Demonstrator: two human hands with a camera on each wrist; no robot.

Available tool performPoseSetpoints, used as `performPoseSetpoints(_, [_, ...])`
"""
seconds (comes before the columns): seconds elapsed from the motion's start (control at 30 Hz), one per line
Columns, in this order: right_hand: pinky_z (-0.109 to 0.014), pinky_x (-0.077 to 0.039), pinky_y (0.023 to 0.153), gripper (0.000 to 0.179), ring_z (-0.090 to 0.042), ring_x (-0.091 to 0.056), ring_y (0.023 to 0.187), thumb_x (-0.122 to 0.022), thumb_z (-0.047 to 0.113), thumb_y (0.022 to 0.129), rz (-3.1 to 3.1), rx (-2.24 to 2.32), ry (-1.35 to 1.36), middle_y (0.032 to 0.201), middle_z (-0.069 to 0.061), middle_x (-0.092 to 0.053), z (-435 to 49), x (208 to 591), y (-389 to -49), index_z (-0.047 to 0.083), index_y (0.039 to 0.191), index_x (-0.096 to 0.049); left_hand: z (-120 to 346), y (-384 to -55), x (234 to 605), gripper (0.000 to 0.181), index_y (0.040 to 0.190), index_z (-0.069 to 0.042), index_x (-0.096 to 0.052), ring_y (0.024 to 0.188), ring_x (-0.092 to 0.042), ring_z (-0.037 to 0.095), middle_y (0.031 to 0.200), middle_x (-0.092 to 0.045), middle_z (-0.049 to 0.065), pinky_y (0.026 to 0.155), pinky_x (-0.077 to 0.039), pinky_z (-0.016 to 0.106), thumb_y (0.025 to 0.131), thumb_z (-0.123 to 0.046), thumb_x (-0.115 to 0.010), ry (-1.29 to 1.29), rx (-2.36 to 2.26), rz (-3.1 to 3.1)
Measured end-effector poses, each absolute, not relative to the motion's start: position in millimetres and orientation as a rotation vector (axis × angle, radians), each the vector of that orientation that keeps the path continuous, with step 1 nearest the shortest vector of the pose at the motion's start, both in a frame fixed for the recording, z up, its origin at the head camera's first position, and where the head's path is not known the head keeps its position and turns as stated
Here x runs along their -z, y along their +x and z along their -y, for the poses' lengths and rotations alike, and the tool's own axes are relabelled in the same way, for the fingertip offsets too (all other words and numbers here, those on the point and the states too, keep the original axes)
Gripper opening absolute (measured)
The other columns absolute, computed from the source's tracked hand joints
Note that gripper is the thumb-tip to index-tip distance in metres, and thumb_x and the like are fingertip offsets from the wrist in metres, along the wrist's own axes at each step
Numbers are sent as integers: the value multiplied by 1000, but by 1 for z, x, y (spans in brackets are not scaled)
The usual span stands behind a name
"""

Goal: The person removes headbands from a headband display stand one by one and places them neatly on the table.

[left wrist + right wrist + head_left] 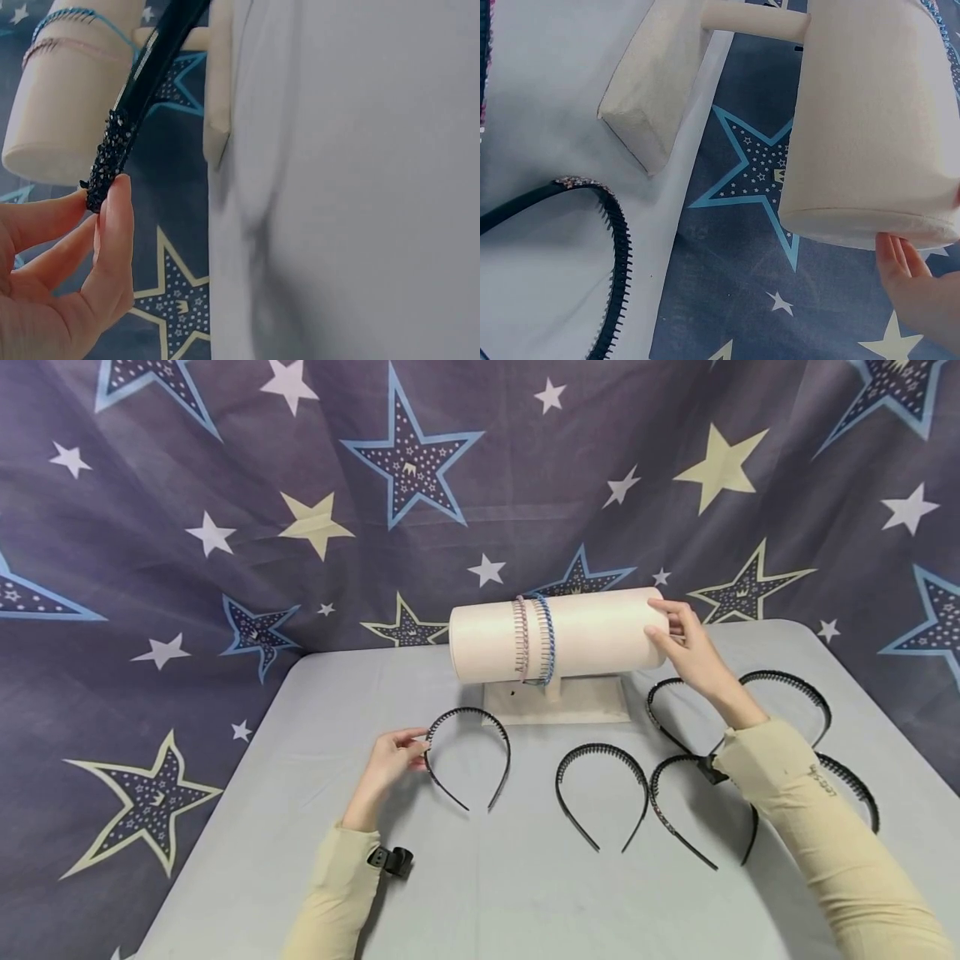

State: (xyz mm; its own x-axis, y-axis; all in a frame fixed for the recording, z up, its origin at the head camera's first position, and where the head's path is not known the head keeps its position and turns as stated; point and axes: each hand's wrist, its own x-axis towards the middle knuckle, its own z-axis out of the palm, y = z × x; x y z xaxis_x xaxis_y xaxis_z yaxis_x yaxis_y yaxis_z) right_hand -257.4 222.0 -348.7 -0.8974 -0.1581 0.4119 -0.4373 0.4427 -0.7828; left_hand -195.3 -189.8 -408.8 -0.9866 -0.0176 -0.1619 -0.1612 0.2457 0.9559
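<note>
My left hand (392, 755) pinches a black toothed headband (468, 710) by its side, in front of the display stand. In the left wrist view, thumb and fingers grip the headband's part covered in dark glittering stones (114, 146). A cream cylindrical headband stand (600, 631) lies sideways on its post and carries a pink headband (522, 639) and a blue headband (551, 639) near its middle. My right hand (697, 652) holds the stand's right end, fingers at the end face and thumb on the front side.
Several black headbands lie on the grey-covered table (247, 860) at the right, one of them (602, 747) nearest the middle; my right forearm partly hides others. The stand's flat base (592, 703) rests at the back. A starry curtain (247, 460) hangs behind.
</note>
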Motion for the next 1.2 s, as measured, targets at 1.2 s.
performPoseSetpoints(1.2, [-14, -37, 71, 42, -13, -41, 91, -41, 6, 92, 2425, -1440, 515, 111, -30, -40, -209, 326, -236, -8, 129, -29, 160, -191, 433, 31, 113, 15, -51, 52, -51, 8, 70, -48, 5, 54, -52, 22, 83, 5, -51, 0, -1673, -2263])
